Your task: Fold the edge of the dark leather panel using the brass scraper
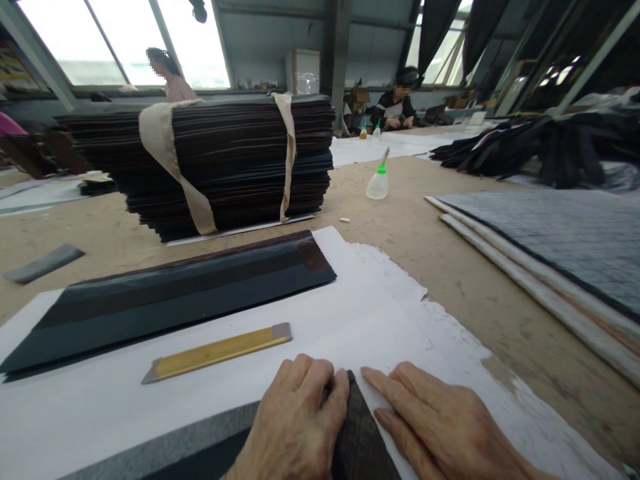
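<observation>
My left hand (300, 417) is closed, fingers curled and thumb pressed in, on the dark fabric piece (363, 437) at the bottom of the head view. That piece has a brown-black right edge and a teal part with a grey strip (175, 440) on its left; its lower part runs out of the frame. My right hand (443, 420) lies flat on the white paper (345, 303) beside the piece's right edge, fingers stretched towards it. A yellow flat strip with grey ends (220, 351) lies on the paper beyond my left hand. Behind it rests a low pile of dark teal fabric panels (195, 303).
A tall stack of dark panels (245, 153) tied with cream bands stands behind. A squeeze bottle (377, 183) with a green collar and white chalk (345, 220) are on the tan table (400, 233). Layered grey sheets (550, 233) lie right. Two people are in the background.
</observation>
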A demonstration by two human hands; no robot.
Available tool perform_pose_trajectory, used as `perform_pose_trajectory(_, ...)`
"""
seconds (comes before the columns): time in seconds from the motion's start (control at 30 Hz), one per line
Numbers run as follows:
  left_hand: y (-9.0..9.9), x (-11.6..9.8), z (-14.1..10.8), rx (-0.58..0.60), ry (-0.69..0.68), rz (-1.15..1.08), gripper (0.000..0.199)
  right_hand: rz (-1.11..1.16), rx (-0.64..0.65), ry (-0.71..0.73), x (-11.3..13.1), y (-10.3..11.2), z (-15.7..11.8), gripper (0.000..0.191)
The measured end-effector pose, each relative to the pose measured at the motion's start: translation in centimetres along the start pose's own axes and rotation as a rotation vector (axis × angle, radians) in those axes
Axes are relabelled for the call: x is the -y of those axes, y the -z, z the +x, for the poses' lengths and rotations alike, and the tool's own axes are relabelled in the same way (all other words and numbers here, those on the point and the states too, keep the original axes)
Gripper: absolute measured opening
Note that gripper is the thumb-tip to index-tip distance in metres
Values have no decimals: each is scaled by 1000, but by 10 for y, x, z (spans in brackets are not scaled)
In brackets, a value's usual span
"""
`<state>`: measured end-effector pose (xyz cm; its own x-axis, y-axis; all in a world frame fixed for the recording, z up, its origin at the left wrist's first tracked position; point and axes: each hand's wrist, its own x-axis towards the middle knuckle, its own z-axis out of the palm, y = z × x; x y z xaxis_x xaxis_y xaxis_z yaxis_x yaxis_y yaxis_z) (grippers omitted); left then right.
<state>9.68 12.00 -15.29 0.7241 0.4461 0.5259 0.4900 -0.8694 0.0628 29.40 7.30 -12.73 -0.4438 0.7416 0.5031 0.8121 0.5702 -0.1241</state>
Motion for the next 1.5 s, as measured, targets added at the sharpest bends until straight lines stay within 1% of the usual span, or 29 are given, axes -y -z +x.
perform_pose_trajectory(0.1, 0, 0, 1, 5, -8, 13, 31, -14, 65, 29, 0, -1, -2, 33)
perform_pose_trajectory(0.17, 1, 0, 2, -11, -19, 23, 31, -15, 102, 68, -2, -6, -6, 39)
perform_pose_trajectory(0.27, 1, -1, 5, -11, -21, 16, 32, -13, 105, 106, -4, -12, -8, 44)
perform_pose_trajectory(0.37, 3, 0, 5, 9, -18, -28, 33, -44, 105, 108, -3, -9, -7, 49)
perform_pose_trajectory(0.5, 10, 9, -8, 31, -35, -79, 36, -77, 111, 104, 0, 0, -4, 57)
perform_pose_trajectory(0.6, 17, 19, -22, 37, -54, -102, 36, -90, 141, 118, 1, 0, -3, 60)
perform_pose_trajectory(0.67, 21, 23, -28, 15, -80, -99, 37, -105, 159, 132, 1, -4, -3, 60)
perform_pose_trajectory(0.73, 25, 23, -30, 36, -80, -78, 38, -126, 155, 151, 0, -8, -3, 58)
perform_pose_trajectory(0.83, 28, 20, -27, 103, -46, -24, 38, -180, 80, 178, 1, -9, -1, 55)
perform_pose_trajectory(0.9, 28, 18, -25, 101, -64, 12, 37, -226, 19, 213, 2, -7, 2, 52)
perform_pose_trajectory(0.97, 27, 18, -23, 97, -88, 49, 37, -252, 2, 264, 3, -2, 8, 48)
perform_pose_trajectory(1.07, 25, 17, -21, 76, -114, 84, 39, -257, 22, 342, 6, 2, 16, 47)
perform_pose_trajectory(1.2, 24, 16, -20, 88, -90, 80, 43, -251, 51, 443, 9, 1, 23, 52)
perform_pose_trajectory(1.4, 22, 16, -21, 77, -75, 77, 44, -236, 78, 447, 6, -2, 17, 48)
perform_pose_trajectory(1.5, 20, 16, -22, 36, -82, 69, 43, -269, 87, 415, -2, 1, 12, 47)
